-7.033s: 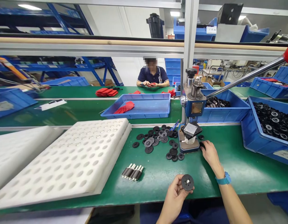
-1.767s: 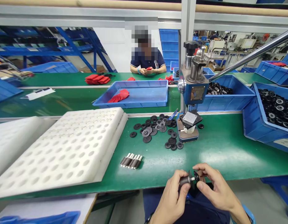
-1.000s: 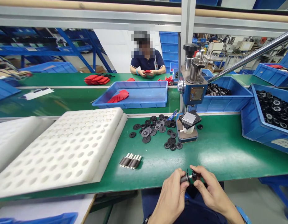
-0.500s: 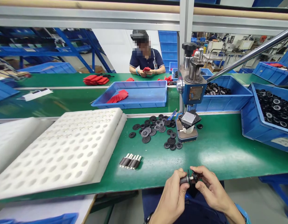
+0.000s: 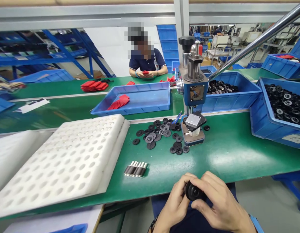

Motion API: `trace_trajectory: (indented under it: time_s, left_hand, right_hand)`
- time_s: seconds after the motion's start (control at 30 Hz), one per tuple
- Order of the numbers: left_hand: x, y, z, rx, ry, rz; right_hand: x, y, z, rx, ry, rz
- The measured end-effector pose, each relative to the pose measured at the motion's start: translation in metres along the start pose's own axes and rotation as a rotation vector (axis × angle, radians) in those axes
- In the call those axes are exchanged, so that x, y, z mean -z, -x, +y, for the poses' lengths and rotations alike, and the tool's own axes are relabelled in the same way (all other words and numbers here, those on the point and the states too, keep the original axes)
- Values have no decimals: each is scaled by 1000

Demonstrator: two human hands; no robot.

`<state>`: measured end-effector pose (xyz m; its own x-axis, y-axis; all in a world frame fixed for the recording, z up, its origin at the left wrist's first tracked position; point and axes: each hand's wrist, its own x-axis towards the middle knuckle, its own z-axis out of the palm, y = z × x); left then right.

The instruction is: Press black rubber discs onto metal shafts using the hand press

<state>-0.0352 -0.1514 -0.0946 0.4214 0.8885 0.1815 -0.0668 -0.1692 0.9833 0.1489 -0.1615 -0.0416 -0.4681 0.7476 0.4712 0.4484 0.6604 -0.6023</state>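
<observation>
My left hand (image 5: 177, 198) and my right hand (image 5: 216, 197) meet in front of the table's near edge, both closed on one dark part. A black round disc (image 5: 194, 191) with a ringed centre faces up between my fingers. The dark cylinder with a white shaft that it was being fitted to is now hidden behind it and my left fingers. On the green table (image 5: 161, 171), several dark cylinders with white shafts (image 5: 135, 169) lie in a row. Loose black and grey discs (image 5: 154, 136) are scattered beyond them.
A lever press (image 5: 194, 87) stands behind the discs. White foam trays (image 5: 74, 155) with round holes fill the left. Blue bins (image 5: 273, 124) of black parts are at the right. Across the table, a person (image 5: 147, 61) handles a red item beyond a blue tray (image 5: 137, 111).
My hands have drawn together, and the part has turned so the disc's face points towards me. The white shaft no longer shows. The view has shifted slightly.
</observation>
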Motion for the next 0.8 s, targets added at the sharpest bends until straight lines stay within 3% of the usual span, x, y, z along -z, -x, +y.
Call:
trace_trajectory:
  time_s: [0.33,0.8]
  left_hand:
    - [-8,-1,2,21,86,13]
    - [-8,-1,-5,-1,3,35]
  right_hand:
    - [-1,2,2,-9,37,9]
    - [-5,5,7,-37,4,-17]
